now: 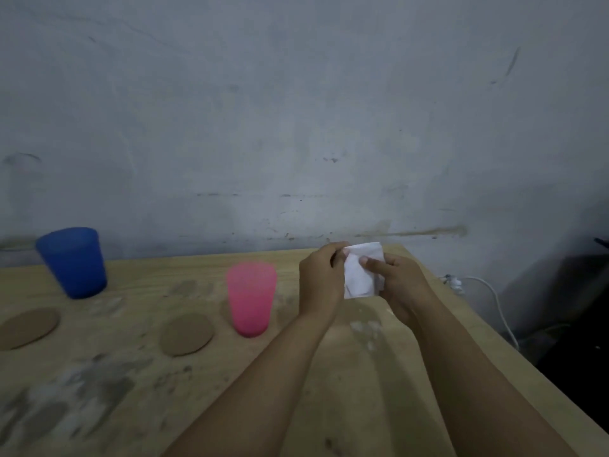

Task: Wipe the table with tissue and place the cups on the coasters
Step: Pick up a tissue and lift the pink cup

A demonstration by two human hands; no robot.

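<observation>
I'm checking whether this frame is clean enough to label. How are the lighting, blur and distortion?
Head view: dim, flat light with no glare; soft blur everywhere, worst on the blue cup and pink cup; wide-angle bending tilts both cups outward; the tissue, pinched by the left hand and right hand, stays readable.

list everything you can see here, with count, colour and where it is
blue plastic cup: 1, blue, far left of table, upright, off the coasters
pink plastic cup: 1, pink, mid table, right of the nearer coaster
round cork coasters: 2, brown, flat, both bare; second at left edge
folded tissue: 1, white, held above the table
wooden table: 1, light wood, smudged
white cable: 1, right of table
grey wall: behind
left hand: fingers pinch tissue
right hand: fingers pinch tissue
</observation>
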